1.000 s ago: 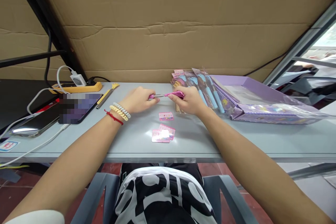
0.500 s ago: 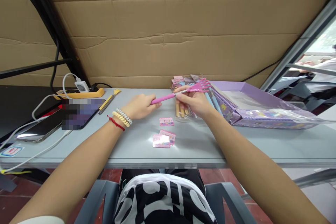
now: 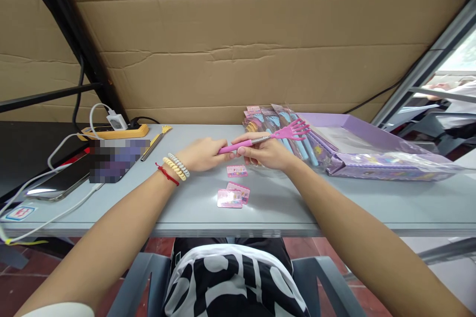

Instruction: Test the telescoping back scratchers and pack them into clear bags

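Note:
A pink back scratcher (image 3: 238,146) with a metal shaft and a clawed head (image 3: 292,130) lies across both my hands above the table. My left hand (image 3: 208,154) is closed round the end of its handle. My right hand (image 3: 266,151) holds it near where the handle meets the shaft, thumb on top and fingers beneath. The claw points right, past my right hand. Under and behind that hand lie several back scratchers in clear bags (image 3: 277,121), some blue, some tan. Small pink printed cards (image 3: 229,198) rest on the table in front of my hands.
At right stands an open purple box (image 3: 386,168) with clear film over its front edge. On the left are a yellow back scratcher (image 3: 154,144), a phone (image 3: 61,178), another device (image 3: 128,161), white cables and a yellow power strip (image 3: 122,132). Cardboard (image 3: 238,79) walls the back.
My right hand has slid left and down along the back scratcher, from the shaft by the claw to the handle. The back scratcher has shifted slightly right and lower, uncovering more of the bags.

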### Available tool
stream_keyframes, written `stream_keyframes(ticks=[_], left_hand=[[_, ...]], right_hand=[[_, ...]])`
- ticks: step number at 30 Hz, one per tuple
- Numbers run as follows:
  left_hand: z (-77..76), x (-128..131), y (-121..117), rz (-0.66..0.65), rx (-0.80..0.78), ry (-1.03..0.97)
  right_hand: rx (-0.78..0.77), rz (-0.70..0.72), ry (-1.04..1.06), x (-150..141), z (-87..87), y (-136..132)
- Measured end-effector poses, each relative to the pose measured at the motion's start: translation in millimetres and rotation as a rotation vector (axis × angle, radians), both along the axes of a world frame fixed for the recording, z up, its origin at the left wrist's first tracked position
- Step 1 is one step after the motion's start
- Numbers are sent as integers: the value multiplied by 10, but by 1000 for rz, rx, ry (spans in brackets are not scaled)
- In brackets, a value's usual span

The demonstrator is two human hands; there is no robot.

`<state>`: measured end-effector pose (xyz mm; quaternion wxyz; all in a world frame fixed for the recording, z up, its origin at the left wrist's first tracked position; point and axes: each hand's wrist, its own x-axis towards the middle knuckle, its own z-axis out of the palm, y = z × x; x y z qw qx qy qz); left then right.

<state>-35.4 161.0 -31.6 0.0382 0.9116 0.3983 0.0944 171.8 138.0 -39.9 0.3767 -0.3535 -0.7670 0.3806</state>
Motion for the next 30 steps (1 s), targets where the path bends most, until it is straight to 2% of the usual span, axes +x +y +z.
stream_keyframes(ticks=[5,9,13,17,21,24,30], left_hand=[[-9,-30,45,18,10,96],[12,-15,32,24,-19,110],[18,-16,25,21,-37,110],[-17,-43,67,35,-48,139],[-52,-64,120,46,-78,151],[-61,-67,136,55,-110,159],[-49,-60,106,92,-196,192]], right_hand=[[21,-103,41,-13,-36,24],[110,-163,66,-17,-13,25],[197,-309,90,-4,0,29],[185,-418,122,28,-14,44],[217,-458,27,39,-15,45],[274,-471,-122,30,-4,27],[424,-336,-498,19,-15,13]])
